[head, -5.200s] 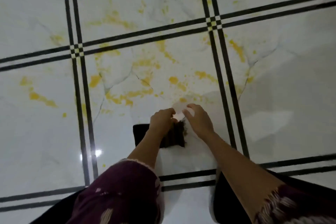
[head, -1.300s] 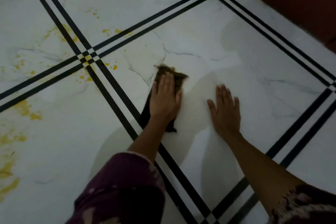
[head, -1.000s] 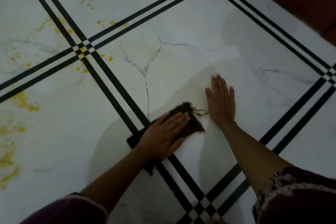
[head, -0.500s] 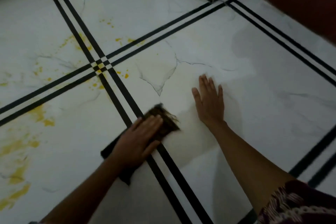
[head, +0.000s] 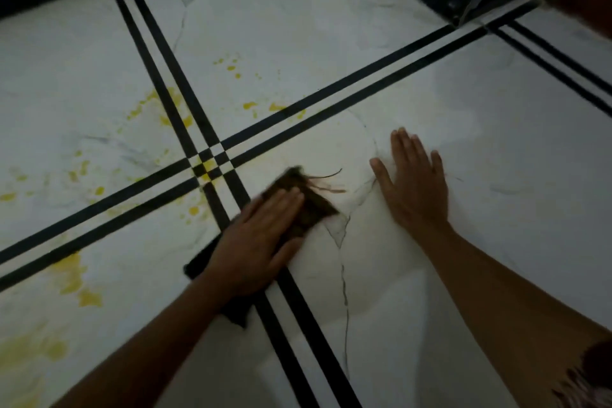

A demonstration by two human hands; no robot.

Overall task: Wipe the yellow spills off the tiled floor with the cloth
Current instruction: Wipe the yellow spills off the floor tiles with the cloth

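Cloth (head: pixel 311 205), dark and frayed with loose threads trailing from its far edge, lies flat on the white tiled floor (head: pixel 496 149) across a pair of black lines just below where the lines cross. The left hand (head: pixel 261 242) presses down on it, palm flat, fingers straight and close together, not gripping. The right hand (head: pixel 414 185) rests flat on the bare tile just beside the cloth, fingers slightly spread. Yellow spills (head: pixel 74 275) dot and smear the tiles to the left and beyond the crossing.
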